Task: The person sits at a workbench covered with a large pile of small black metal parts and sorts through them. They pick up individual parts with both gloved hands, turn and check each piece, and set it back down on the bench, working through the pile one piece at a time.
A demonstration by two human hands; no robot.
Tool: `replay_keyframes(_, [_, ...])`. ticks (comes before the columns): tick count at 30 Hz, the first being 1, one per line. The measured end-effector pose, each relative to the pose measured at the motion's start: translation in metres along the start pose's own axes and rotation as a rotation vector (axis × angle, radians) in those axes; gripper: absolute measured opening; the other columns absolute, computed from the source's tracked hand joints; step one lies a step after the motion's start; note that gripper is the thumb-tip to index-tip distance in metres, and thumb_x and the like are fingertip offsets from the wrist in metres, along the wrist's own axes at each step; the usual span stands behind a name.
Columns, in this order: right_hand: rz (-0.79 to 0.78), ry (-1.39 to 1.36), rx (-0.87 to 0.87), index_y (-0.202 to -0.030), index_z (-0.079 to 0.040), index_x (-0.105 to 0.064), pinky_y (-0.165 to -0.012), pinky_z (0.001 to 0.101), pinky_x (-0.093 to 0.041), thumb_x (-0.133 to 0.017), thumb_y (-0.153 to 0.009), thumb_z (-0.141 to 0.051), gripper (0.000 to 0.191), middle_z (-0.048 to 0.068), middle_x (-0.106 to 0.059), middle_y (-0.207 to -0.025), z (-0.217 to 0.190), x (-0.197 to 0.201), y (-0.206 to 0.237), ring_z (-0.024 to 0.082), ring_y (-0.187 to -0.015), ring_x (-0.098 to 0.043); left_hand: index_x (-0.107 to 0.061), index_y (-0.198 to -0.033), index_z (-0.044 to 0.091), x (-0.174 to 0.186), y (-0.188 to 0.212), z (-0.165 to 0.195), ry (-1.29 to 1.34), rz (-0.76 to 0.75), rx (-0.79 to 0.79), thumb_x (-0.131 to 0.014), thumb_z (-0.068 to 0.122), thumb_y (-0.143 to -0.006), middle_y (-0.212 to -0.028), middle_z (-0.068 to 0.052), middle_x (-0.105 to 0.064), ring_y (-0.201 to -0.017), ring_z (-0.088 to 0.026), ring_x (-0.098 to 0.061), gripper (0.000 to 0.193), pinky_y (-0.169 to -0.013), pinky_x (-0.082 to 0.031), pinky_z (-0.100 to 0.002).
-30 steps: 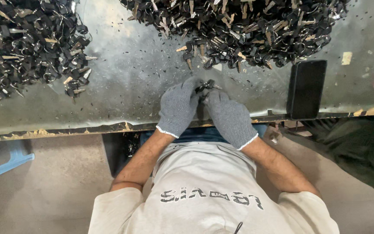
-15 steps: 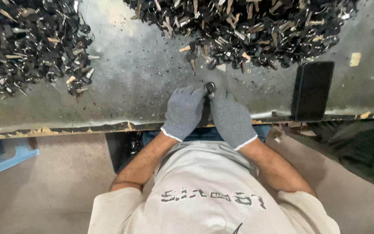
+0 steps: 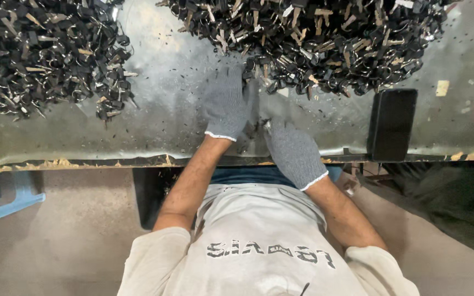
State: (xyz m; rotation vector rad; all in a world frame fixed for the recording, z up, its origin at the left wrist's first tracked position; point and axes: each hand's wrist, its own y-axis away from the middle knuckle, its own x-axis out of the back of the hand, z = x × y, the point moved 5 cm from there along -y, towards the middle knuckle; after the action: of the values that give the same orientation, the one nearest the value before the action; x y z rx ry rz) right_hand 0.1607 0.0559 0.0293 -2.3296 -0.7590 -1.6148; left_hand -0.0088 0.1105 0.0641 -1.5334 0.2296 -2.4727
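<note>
Left hand (image 3: 225, 107), in a grey knitted glove, is reaching flat and spread toward the near edge of the large heap of small black and brass-coloured metal parts (image 3: 314, 41), fingertips touching its fringe. Right hand (image 3: 294, 153), gloved alike, is resting nearer the person, fingers curled; whether it is pinching anything is blurred. Both are lying on the scuffed grey sheet-metal bench (image 3: 165, 77). Right of that heap, a black rectangular phone (image 3: 392, 124) is lying flat. Left, 1 second heap (image 3: 39, 55) is running off-frame.
</note>
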Motion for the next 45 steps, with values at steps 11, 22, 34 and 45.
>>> replay_keyframes(11, [-0.025, -0.046, -0.059, -0.113, -0.001, -0.061, -0.058, 0.0516, -0.056, -0.064, -0.099, -0.021, 0.024, 0.021, -0.069, -0.077, 0.010, 0.009, 0.015, 0.040, -0.068, -0.070, -0.069, -0.106, 0.012, -0.019, 0.051, 0.008, 0.288, -0.324, -0.101, -0.075, 0.016, -0.086, -0.095, -0.010, -0.072, -0.090, -0.034, -0.069, 0.021, -0.081, -0.052, -0.048])
replay_keyframes(22, [-0.029, -0.263, -0.008, -0.113, 0.001, -0.059, -0.056, 0.0528, -0.054, -0.063, -0.101, -0.025, 0.029, 0.024, -0.068, -0.075, 0.005, 0.015, -0.013, 0.044, -0.067, -0.069, -0.069, -0.107, 0.010, -0.019, 0.059, 0.002, 0.225, -0.227, -0.174, -0.071, 0.012, -0.085, -0.099, -0.011, -0.070, -0.090, -0.036, -0.067, 0.022, -0.080, -0.051, -0.048])
replay_keyframes(34, [-0.002, 0.171, -0.116, -0.107, 0.002, -0.058, -0.048, 0.0454, -0.057, -0.059, -0.099, -0.015, 0.019, 0.022, -0.069, -0.076, -0.010, 0.001, -0.010, 0.037, -0.059, -0.071, -0.067, -0.109, 0.007, -0.029, 0.061, 0.000, 0.176, -0.322, -0.275, -0.066, 0.012, -0.087, -0.097, -0.016, -0.068, -0.093, -0.036, -0.066, 0.022, -0.082, -0.051, -0.049])
replay_keyframes(45, [-0.102, -0.269, -0.093, -0.152, 0.007, -0.035, -0.055, 0.0489, -0.058, -0.062, -0.094, -0.020, 0.069, 0.022, -0.072, -0.074, 0.011, 0.017, -0.013, 0.040, -0.065, -0.070, -0.063, -0.122, 0.008, -0.026, 0.057, -0.005, 0.279, -0.253, -0.135, -0.067, 0.008, -0.087, -0.112, -0.013, -0.070, -0.093, -0.033, -0.068, 0.035, -0.080, -0.051, -0.046])
